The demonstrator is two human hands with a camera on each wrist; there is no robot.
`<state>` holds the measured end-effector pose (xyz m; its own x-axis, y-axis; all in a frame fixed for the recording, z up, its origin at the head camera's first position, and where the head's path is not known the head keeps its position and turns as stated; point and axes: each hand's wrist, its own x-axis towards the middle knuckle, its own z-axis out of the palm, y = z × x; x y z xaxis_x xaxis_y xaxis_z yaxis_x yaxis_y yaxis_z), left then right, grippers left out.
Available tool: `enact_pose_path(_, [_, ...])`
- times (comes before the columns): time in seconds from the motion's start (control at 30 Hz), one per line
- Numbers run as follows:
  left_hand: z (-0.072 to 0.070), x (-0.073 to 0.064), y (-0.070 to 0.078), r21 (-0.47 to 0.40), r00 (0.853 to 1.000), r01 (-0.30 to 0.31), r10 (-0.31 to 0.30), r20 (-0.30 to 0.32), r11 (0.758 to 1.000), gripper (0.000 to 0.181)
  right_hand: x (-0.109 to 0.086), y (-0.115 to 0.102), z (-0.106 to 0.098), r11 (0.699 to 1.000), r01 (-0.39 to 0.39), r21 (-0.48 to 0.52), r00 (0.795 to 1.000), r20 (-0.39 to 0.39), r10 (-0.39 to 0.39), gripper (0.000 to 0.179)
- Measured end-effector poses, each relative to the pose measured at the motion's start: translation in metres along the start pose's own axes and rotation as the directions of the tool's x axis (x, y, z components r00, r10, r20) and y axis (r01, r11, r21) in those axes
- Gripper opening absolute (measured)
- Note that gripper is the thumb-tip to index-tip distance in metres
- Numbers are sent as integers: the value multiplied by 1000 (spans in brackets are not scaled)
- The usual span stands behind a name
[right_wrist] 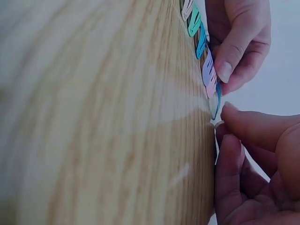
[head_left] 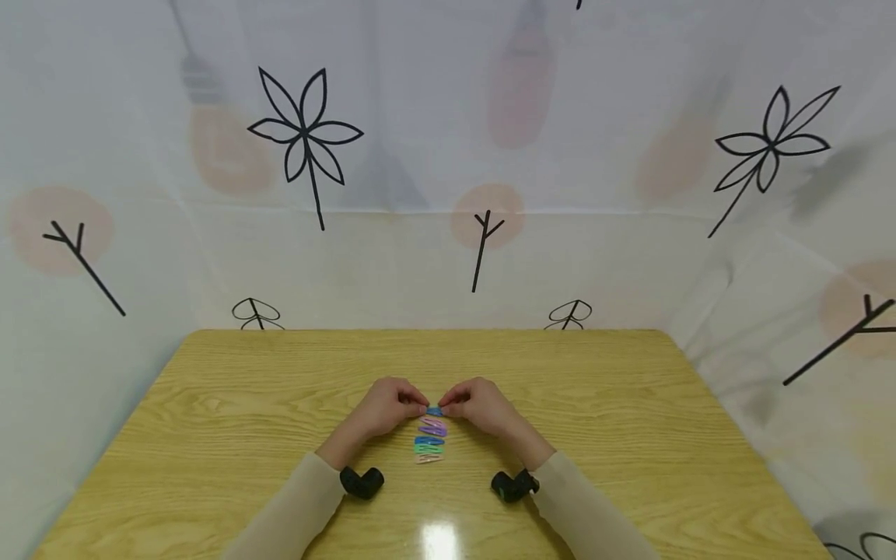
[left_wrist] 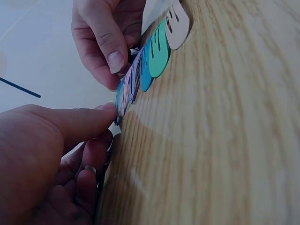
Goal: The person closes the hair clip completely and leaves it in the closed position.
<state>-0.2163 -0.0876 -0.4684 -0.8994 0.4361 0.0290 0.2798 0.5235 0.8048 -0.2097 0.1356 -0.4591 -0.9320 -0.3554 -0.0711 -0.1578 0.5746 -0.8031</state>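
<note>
A blue snap hair clip [head_left: 434, 411] lies at the far end of a column of hair clips on the table, between my two hands. My left hand [head_left: 389, 406] pinches its left end with thumb and fingertips; in the left wrist view the thumb [left_wrist: 96, 121] covers that end. From the other side my right hand [head_left: 483, 406] pinches the right end, its thumb [right_wrist: 258, 127] at the clip's tip in the right wrist view. Nearer me follow a pink clip [head_left: 434, 421], a purple clip [head_left: 434, 430], another blue clip [head_left: 429, 441], a green clip [head_left: 428, 449] and a beige clip [head_left: 429, 459].
The wood-grain table [head_left: 595, 389] reaches back to a pale curtain [head_left: 406, 264] printed with plants. Black wrist cameras are strapped at the left cuff [head_left: 362, 484] and the right cuff [head_left: 514, 486]. Light glares on the table near its front.
</note>
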Motion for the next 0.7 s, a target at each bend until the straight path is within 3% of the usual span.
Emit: enact_pose_path(0.7, [-10, -4, 7, -26, 999, 41, -41, -4, 999, 13, -5, -2, -10, 995, -2, 99, 1000, -24, 5, 13])
